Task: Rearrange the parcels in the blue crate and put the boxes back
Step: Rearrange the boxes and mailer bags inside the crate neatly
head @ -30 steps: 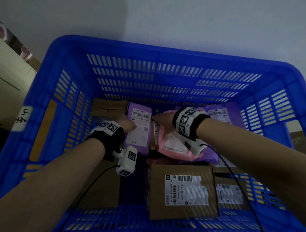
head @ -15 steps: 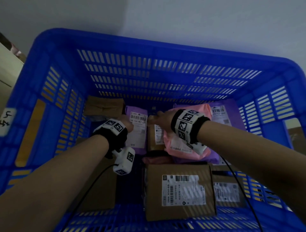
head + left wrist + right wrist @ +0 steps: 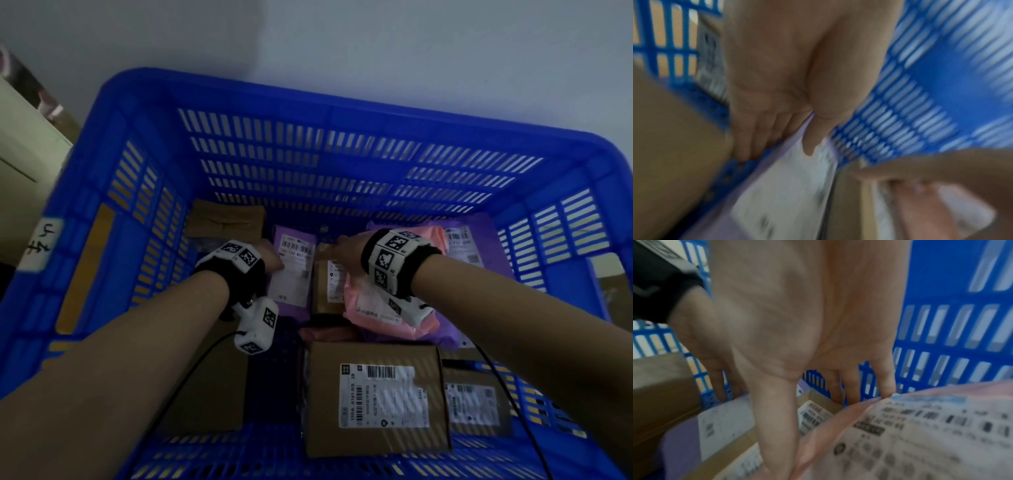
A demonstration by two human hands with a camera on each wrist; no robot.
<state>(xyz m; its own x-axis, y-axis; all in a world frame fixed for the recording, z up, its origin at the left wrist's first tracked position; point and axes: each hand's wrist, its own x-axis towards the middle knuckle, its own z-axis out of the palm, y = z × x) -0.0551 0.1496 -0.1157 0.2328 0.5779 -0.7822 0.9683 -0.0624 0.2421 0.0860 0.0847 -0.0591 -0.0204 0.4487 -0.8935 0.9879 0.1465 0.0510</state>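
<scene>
The blue crate (image 3: pixel 144 219) holds several parcels. My left hand (image 3: pixel 270 262) pinches the upper edge of a purple parcel (image 3: pixel 294 274) with a white label, thumb on the label and fingers behind it, as the left wrist view shows (image 3: pixel 781 186). My right hand (image 3: pixel 346 250) reaches over a small brown box (image 3: pixel 325 287) and grips the far corner of a pink parcel (image 3: pixel 376 308). In the right wrist view the thumb runs down the pink parcel's (image 3: pixel 920 434) left edge and the fingers go behind its far edge.
A large labelled cardboard box (image 3: pixel 376 397) lies near the crate's front wall, a smaller one (image 3: pixel 476 404) to its right and a plain one (image 3: pixel 209 387) under my left forearm. Another brown box (image 3: pixel 226 219) sits at the back left, a purple parcel (image 3: pixel 469 246) at the back right.
The pink parcel has shifted to the right with my right hand, and the small brown box between it and the purple parcel now shows. My left hand has stayed on the purple parcel.
</scene>
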